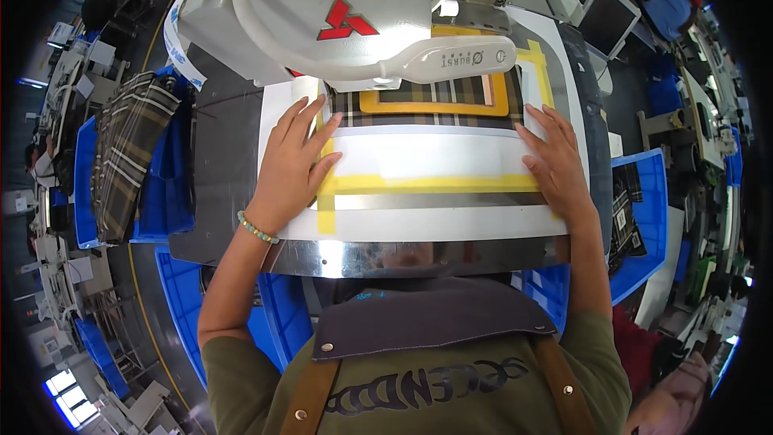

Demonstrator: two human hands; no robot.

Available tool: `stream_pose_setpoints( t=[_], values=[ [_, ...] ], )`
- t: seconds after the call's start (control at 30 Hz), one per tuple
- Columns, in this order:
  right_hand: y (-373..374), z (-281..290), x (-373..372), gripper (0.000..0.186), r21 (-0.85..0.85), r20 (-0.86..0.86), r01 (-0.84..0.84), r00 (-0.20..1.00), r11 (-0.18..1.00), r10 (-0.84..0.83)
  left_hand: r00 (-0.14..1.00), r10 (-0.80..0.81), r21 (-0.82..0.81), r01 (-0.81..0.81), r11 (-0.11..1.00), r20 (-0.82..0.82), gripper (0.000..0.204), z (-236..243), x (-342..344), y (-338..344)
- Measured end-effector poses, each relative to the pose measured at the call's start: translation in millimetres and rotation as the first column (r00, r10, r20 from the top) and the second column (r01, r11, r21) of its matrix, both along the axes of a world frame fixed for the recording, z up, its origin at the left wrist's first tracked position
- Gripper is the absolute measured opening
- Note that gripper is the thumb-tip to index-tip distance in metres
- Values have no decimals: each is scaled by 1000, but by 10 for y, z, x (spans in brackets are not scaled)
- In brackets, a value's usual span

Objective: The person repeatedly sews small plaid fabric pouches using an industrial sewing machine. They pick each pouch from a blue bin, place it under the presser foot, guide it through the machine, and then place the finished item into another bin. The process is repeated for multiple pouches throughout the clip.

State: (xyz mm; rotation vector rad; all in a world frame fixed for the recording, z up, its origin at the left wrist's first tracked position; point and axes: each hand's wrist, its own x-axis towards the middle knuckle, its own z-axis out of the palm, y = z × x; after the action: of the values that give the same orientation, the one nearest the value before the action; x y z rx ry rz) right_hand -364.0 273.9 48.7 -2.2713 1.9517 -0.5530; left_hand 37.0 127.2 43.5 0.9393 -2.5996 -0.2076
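Under the big pale grey machine head (322,12): a flat brown, black and white checked cloth (451,121) lies across the white sheet (435,149), its back part hidden from sight.
On the cloth: a yellow-orange frame with four straight sides (501,97) sits on top, with checks showing inside it.
Left hand: the left hand (291,157) lies over the sheet, fingers and thumb spread apart, its pointing finger at the cloth's left edge.
Right hand: the right hand (557,157) is at the other end, fingers apart too, tips at the cloth's right edge. I cannot tell how hard either hand presses.
Yellow tape: a long yellow strip of tape (435,184) runs across the sheet, nearer the person than the cloth.
Wrist: a string of small green and yellow beads (258,228) goes round the left one.
Blue bins: a blue plastic bin (85,181) at the far left holds a checked cloth pile (129,157).
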Motion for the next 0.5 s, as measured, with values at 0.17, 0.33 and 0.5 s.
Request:
stream_pose_setpoints(
  t=[0.17, 0.33, 0.5],
  values=[
    [10, -6, -16, 44, 3, -15, 14, 1000, 1000, -14, 1000, -14, 59, 14, 998, 11, 47, -4, -14, -2],
    [23, 45, 19, 48, 14, -13, 5, 1000, 1000, -5, 996, -34, 121, 43, 992, -83, 47, -31, 20, -16],
    [8, -15, -19, 49, 1, -16, 6, 1000, 1000, -6, 976, 13, 195, 31, 980, -218, 47, -33, 35, -20]
  ],
)
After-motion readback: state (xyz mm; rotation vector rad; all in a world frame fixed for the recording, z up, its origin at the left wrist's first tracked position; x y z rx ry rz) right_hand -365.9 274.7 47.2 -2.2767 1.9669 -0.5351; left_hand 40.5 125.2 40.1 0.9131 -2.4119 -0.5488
